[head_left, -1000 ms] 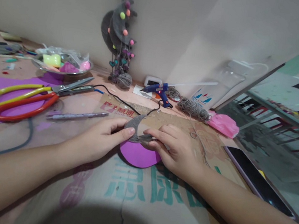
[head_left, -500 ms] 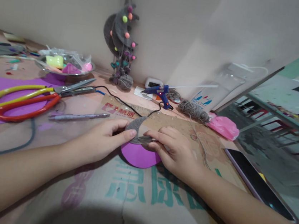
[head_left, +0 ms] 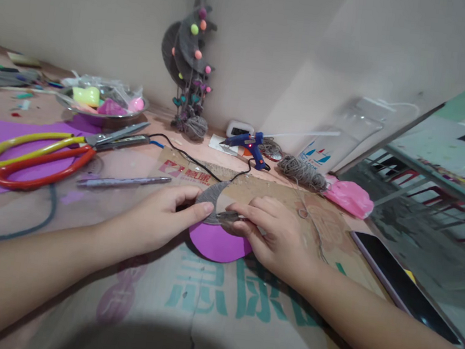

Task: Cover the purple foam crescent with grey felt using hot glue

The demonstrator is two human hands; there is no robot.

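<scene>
A grey yarn-wrapped crescent (head_left: 210,201) lies over a purple foam shape (head_left: 218,244) on the cardboard sheet (head_left: 218,302). My left hand (head_left: 159,218) pinches the crescent's left side between thumb and fingers. My right hand (head_left: 273,233) pinches its lower right tip, fingers curled and pressed on it. Both hands rest on the cardboard, close together. A strand of grey yarn (head_left: 302,172) trails from a loose heap toward my right hand.
Large yellow and red scissors (head_left: 41,154) and a pen (head_left: 120,182) lie to the left. A blue glue gun (head_left: 248,143) stands behind, its cable crossing the table. A bowl of clay bags (head_left: 100,103), a finished moon ornament (head_left: 191,58), a pink bag (head_left: 348,196) and a tablet (head_left: 400,283) surround.
Hardly anything has moved; both hands keep their pinch on the crescent, and the view has shifted slightly.
</scene>
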